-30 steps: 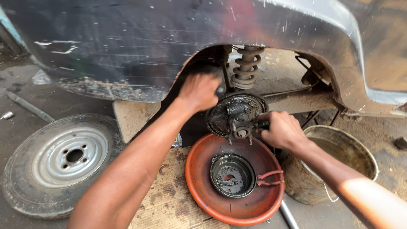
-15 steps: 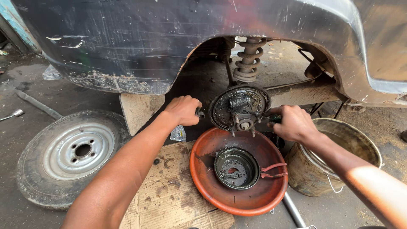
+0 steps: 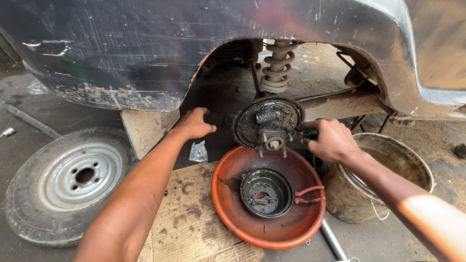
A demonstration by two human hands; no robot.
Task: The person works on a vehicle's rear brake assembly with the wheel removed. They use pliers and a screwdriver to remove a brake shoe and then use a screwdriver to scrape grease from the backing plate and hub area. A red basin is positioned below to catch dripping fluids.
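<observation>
Head view: 2 hands. Left hand point(image 3: 195, 123) hangs loosely curled w/ fingers bent, gripping nothing, in the wheel arch just left of the brake backing plate point(image 3: 268, 122). Right hand point(image 3: 330, 139) is closed round a dark part at the plate's right edge; can't tell what it is. 1 coil spring point(image 3: 276, 65) above the plate. Below both hands: 1 orange basin point(image 3: 228, 204) holding 1 brake drum point(image 3: 266, 192) and red-handled pliers point(image 3: 308, 194). 1 metal bucket point(image 3: 412, 170) under the right wrist. 1 wheel point(image 3: 68, 184) lies flat, far left. 1 small clear wrapper point(image 3: 198, 152) below the left hand. Cardboard sheet point(image 3: 189, 223) over wet, dirty ground point(image 3: 29, 111); scratched dark car body point(image 3: 121, 48) overhead.
</observation>
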